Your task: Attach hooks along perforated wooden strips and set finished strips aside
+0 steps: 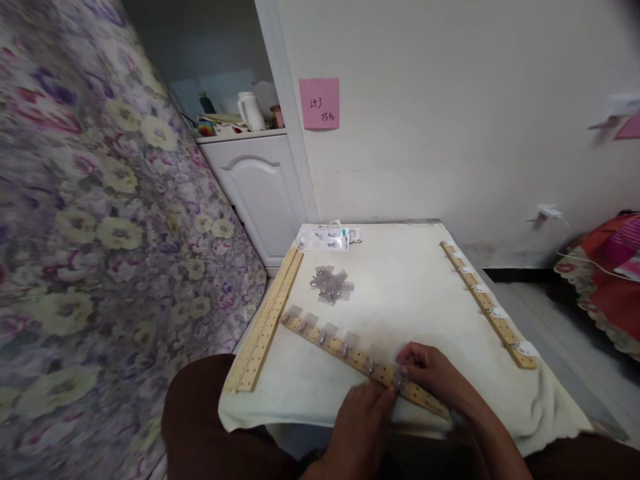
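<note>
A long wooden strip with rows of holes (350, 357) lies slanted across the near part of the white table (415, 293). Several small clear hooks are stuck along it. My left hand (363, 423) and my right hand (433, 370) meet over the strip's near end. Both pinch at a small clear hook (399, 381) there, fingers curled together. A loose pile of the same clear hooks (331, 284) lies farther back on the table.
Two more holed wooden strips (265, 323) lie along the table's left edge. Another strip with white pieces (487, 303) runs along the right edge. A packet (325, 238) sits at the back. A flowered cloth (100, 220) hangs left, a white cabinet (255, 187) behind.
</note>
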Demonstrator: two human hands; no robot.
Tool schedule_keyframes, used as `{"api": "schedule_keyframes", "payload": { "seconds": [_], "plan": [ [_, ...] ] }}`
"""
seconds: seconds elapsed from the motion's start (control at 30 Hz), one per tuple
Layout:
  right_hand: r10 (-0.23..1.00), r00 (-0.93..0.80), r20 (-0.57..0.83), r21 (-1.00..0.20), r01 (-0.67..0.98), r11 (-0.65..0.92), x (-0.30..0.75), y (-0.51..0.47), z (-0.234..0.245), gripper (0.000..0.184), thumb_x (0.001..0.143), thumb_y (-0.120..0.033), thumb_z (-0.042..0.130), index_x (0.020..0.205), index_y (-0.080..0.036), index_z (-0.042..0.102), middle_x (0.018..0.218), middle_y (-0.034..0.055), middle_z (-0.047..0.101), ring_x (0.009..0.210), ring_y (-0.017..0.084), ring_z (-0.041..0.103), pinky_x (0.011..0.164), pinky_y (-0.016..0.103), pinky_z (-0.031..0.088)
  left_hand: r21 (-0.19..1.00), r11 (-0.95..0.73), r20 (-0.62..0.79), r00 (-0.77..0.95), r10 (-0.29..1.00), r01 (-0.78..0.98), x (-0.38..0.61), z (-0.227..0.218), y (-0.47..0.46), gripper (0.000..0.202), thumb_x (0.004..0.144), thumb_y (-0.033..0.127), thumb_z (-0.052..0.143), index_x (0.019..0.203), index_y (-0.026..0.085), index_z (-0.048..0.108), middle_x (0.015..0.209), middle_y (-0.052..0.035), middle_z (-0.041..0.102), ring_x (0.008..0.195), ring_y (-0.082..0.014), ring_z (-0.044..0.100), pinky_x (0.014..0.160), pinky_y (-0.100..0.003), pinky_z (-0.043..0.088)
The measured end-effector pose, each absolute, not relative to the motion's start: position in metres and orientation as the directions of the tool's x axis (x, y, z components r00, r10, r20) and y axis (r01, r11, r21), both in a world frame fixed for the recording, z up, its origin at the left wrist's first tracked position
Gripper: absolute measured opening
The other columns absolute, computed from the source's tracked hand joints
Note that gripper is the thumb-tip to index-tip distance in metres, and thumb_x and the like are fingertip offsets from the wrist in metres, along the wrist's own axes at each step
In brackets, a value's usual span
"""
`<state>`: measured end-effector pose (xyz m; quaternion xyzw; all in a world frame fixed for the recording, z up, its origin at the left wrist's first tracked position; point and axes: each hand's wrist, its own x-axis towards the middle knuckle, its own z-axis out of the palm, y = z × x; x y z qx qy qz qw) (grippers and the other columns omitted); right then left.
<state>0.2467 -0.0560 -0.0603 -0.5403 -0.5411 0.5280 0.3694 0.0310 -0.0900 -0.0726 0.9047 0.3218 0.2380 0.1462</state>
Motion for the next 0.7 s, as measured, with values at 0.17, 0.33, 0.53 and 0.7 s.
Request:
{"api": "schedule_keyframes", "payload": {
  "seconds": [0.17, 0.33, 0.53, 0.7],
  "plan": [
    [0.976, -0.139, -0.167, -0.972, 0.188, -0.139, 0.246, -0.056, -0.061, 0.006, 0.069, -0.017, 0.062, 0.074, -0.016, 0.06, 0.064, -0.0037, 0.057, 0.061, 0.011, 0.05, 0.058, 0.024, 0.036, 0.388, -0.76, 0.359, 0.674, 0.645, 0.521, 0.031, -0.07, -0.09, 0.045, 0.087, 0.013, 0.041, 0.13, 0.021, 0.042, 0.097, -0.0088, 0.06, 0.081, -0.0202, 0.055, 0.069, -0.034, 0.047],
    [0.977, -0.143, -0.157, -0.977, 0.17, -0.132, 0.245, -0.055, -0.061, 0.006, 0.068, -0.017, 0.062, 0.074, -0.016, 0.06, 0.063, -0.0035, 0.059, 0.061, 0.012, 0.052, 0.058, 0.024, 0.038, 0.402, -0.74, 0.307, 0.682, 0.664, 0.539, 0.033, -0.063, -0.09, 0.042, 0.086, 0.016, 0.046, 0.128, 0.021, 0.044, 0.097, -0.0087, 0.061, 0.081, -0.0204, 0.055, 0.069, -0.035, 0.048],
    [0.977, -0.144, -0.156, -0.964, 0.237, -0.119, 0.246, -0.056, -0.06, 0.007, 0.07, -0.021, 0.061, 0.076, -0.017, 0.062, 0.064, -0.0025, 0.061, 0.062, 0.014, 0.054, 0.059, 0.025, 0.039, 0.425, -0.752, 0.336, 0.683, 0.648, 0.504, 0.031, -0.067, -0.09, 0.046, 0.085, 0.014, 0.043, 0.13, 0.021, 0.043, 0.102, -0.0107, 0.061, 0.084, -0.0219, 0.057, 0.071, -0.037, 0.049],
    [0.979, -0.143, -0.145, -0.946, 0.31, -0.095, 0.246, -0.058, -0.057, 0.008, 0.075, -0.025, 0.058, 0.077, -0.018, 0.061, 0.064, -0.0025, 0.058, 0.063, 0.013, 0.051, 0.059, 0.024, 0.038, 0.44, -0.744, 0.323, 0.684, 0.654, 0.503, 0.03, -0.071, -0.09, 0.048, 0.085, 0.012, 0.043, 0.132, 0.021, 0.042, 0.105, -0.0113, 0.06, 0.089, -0.0227, 0.057, 0.074, -0.038, 0.05]
  ]
}}
